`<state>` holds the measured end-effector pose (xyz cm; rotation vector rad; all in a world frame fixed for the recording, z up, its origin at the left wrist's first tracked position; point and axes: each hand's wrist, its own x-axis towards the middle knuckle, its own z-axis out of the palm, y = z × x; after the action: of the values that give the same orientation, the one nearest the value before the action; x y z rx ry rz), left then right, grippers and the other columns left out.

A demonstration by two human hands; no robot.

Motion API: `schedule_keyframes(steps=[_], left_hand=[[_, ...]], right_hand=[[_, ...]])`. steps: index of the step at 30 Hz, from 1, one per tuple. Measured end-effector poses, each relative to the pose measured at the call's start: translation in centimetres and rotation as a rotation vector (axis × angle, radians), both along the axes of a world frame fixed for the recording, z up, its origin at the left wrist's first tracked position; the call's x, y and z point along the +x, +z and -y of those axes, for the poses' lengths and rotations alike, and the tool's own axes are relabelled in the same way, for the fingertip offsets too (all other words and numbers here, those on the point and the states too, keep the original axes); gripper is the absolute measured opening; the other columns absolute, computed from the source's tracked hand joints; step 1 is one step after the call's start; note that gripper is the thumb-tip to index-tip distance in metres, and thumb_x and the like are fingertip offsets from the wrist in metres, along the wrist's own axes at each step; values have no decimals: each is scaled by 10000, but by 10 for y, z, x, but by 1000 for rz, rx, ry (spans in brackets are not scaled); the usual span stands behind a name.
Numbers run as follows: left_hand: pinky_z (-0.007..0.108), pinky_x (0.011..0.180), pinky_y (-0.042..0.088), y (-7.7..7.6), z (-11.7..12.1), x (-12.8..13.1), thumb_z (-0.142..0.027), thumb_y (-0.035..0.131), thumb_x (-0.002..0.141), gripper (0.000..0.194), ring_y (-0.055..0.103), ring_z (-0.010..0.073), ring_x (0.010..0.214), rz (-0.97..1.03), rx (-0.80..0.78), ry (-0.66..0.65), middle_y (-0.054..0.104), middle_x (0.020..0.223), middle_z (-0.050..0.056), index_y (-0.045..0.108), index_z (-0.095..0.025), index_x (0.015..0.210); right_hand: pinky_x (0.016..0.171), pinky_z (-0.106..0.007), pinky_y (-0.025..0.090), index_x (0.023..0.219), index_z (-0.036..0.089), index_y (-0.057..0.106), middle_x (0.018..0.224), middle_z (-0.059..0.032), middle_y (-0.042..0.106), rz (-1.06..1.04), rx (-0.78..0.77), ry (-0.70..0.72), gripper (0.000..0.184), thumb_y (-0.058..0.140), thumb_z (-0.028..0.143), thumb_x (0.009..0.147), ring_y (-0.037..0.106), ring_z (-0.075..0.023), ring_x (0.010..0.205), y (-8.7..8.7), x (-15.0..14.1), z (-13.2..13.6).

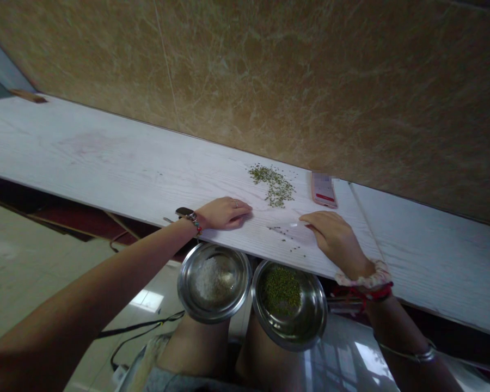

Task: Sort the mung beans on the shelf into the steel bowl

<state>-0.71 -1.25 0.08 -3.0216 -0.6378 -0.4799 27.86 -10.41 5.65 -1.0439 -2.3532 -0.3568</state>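
Small green beans, which look like mung beans (275, 186), lie in a loose curved patch on the white wooden shelf (122, 163). My left hand (224, 213) rests on the shelf left of the patch, fingers stretched out and holding nothing visible. Between the fingertips of my right hand (330, 233) is a thin clear plastic piece (291, 224), its outline hard to make out. A few dark beans are scattered beside and below it. Under the shelf edge, a steel bowl (323, 321) holds many green beans. Left of that, another steel bowl (183, 296) contains whitish grains.
A phone (324, 190) with a lit screen lies against the back of the shelf, right of the beans. Behind rises a brown marbled wall (269, 76). Both bowls sit over my legs. Black cables (142, 326) run across the floor at lower left.
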Motion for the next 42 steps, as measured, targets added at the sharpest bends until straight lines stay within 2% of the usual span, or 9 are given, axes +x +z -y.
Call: schedule_keyframes(steps=[4,8,15,18,20,24,27,32,42], left_hand=[[326,889,458,-1,0,0,-220,451,894,242,591,199,1046,1,30,-20,624,1168,102,565,-163,1100],[311,856,463,-1,1,0,-235,433,915,228,596,197,1026,-23,91,-81,632,1149,101,582,-159,1070],[289,812,453,2,4,-1,-223,451,902,207,611,183,952,-98,94,-98,629,1160,73,596,-184,1045],[287,814,448,3,4,0,-234,452,903,209,609,181,951,-108,72,-101,624,1173,67,596,-190,1048],[282,830,442,3,4,-1,-235,448,905,212,602,175,972,-104,52,-102,614,1194,56,592,-204,1058],[282,862,429,2,3,-2,-243,422,920,241,588,177,1022,-111,16,-126,591,1234,61,581,-206,1098],[291,900,414,2,2,-3,-250,414,923,276,565,188,1080,-104,-36,-148,552,1288,69,560,-205,1153],[300,992,356,5,3,-3,-274,377,934,318,454,183,1229,-128,-156,-127,476,1372,40,521,-239,1216],[295,966,389,5,5,-3,-269,373,922,318,527,184,1160,-91,-228,-134,521,1328,48,540,-240,1191]], right_hand=[[752,-324,457,932,181,625,855,-53,700,-30,1,24,263,420,58,821,617,-170,819,2,-5,-2],[729,-330,469,908,191,631,845,-50,701,8,-62,81,263,407,73,836,621,-166,801,2,-7,-1],[738,-340,479,884,200,632,819,-41,698,40,-150,123,260,394,100,859,630,-163,793,12,13,19],[751,-345,479,902,209,632,839,-38,703,42,-123,112,250,401,118,867,632,-166,810,14,19,24],[757,-340,476,928,207,625,860,-37,706,42,-60,66,256,406,96,855,632,-167,823,13,22,26],[739,-335,462,980,163,615,878,-64,705,119,87,-124,295,415,30,810,627,-187,822,6,24,30],[698,-324,455,974,132,616,849,-73,703,200,121,-170,279,426,21,802,616,-187,771,2,21,36],[699,-306,454,961,118,619,830,-68,693,179,99,-128,262,436,18,800,592,-173,742,1,4,54],[586,-291,460,925,131,607,729,-46,658,139,5,-50,301,359,15,800,557,-152,647,19,-21,89]])
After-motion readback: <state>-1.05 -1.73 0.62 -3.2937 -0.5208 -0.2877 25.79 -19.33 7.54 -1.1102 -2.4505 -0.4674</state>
